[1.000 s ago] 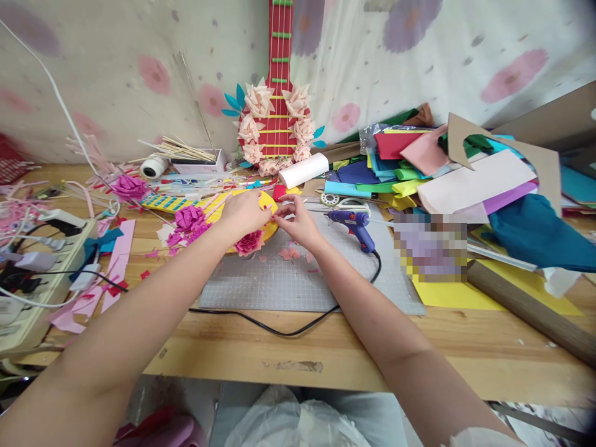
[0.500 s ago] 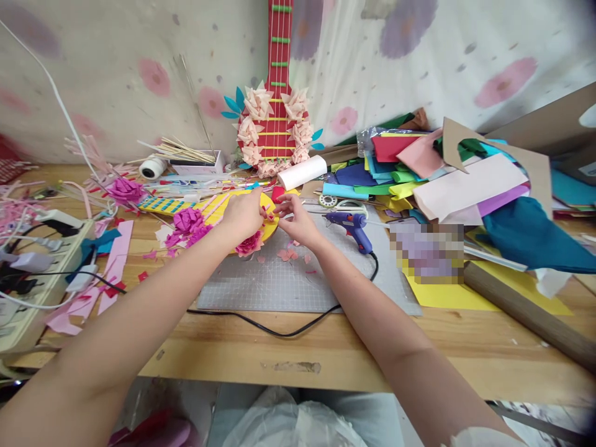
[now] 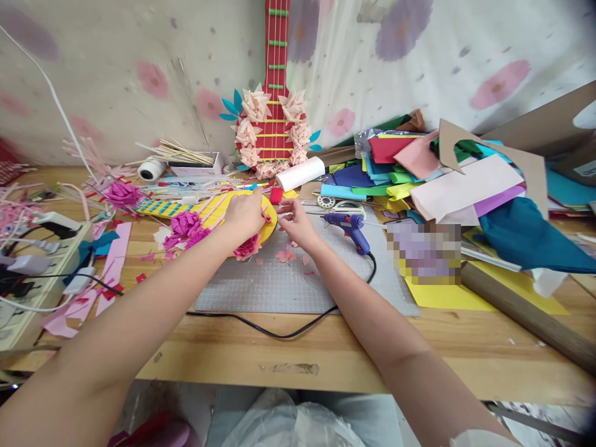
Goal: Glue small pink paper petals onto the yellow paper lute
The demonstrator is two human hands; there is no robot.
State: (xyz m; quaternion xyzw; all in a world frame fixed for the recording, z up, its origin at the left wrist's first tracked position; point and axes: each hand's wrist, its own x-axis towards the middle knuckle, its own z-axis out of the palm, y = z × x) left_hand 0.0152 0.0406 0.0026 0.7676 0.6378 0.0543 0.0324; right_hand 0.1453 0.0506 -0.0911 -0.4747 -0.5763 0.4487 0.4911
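A yellow paper craft guitar (image 3: 269, 231) lies on the grey cutting mat, with magenta crepe-paper flowers (image 3: 185, 223) along its near side. My left hand (image 3: 244, 217) is over the guitar's round end, fingers bent and pressed together by small pinkish-red paper bits (image 3: 267, 218). What the fingertips grip is hidden. A pink paper flower (image 3: 248, 247) sits just below that wrist. Beside the guitar's right rim, my right hand (image 3: 298, 225) has its fingers curved and apart, holding nothing I can see. To its right lies a blue glue gun (image 3: 350, 228).
A red craft guitar (image 3: 276, 133) with peach flowers leans against the wall. Paper sheets (image 3: 465, 186) pile up at the right, near a brown roll (image 3: 521, 310). A power strip (image 3: 41, 292) stands at the left. The black glue-gun cord (image 3: 279, 336) crosses the table's front.
My right hand has drawn slightly away from my left fingertips, and its fingers are apart. The left hand stays on the guitar's end. The whole view has shifted a little.
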